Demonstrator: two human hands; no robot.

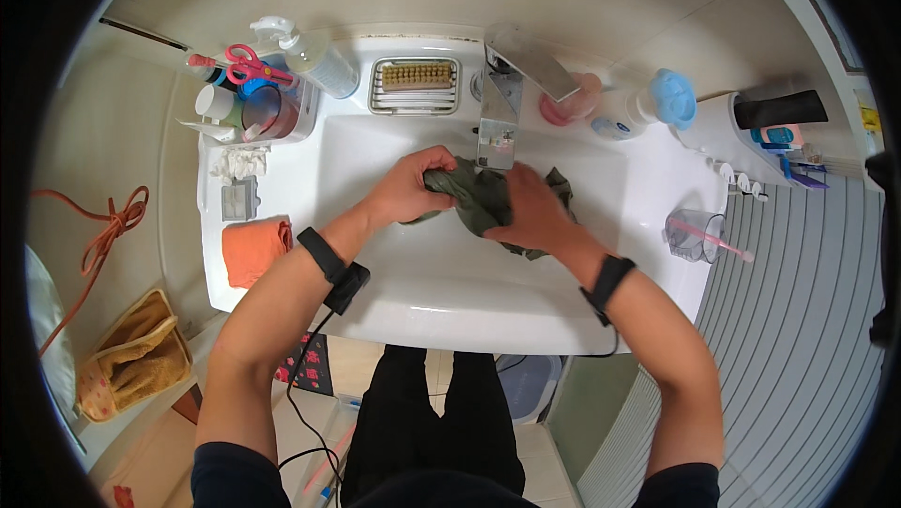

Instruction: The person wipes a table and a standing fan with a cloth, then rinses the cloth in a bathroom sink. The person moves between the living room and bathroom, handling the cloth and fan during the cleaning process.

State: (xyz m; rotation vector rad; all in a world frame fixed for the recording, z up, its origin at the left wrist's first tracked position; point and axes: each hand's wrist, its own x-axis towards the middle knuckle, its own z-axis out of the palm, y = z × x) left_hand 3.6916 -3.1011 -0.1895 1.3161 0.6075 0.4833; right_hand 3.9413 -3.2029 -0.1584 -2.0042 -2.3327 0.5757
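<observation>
A dark green cloth (482, 195), crumpled and wet-looking, is held over the white sink basin (436, 283), just below the spout of the metal faucet (498, 128). My left hand (415, 188) grips its left end, thumb and fingers closed on the fabric. On the other side, my right hand (535, 212) lies on the cloth's right part, slightly blurred, with its fingers beside the spout tip; how firmly it holds the fabric is partly hidden. Some of the cloth hangs out past the right hand towards the basin floor.
Behind the basin are a soap rack with a wooden brush (417, 76), a spray bottle (320, 61) and a pink bottle (570, 100). A folded orange cloth (257, 253) and a grey box (240, 200) lie on the left rim. A clear cup with a pink toothbrush (693, 235) is at the right.
</observation>
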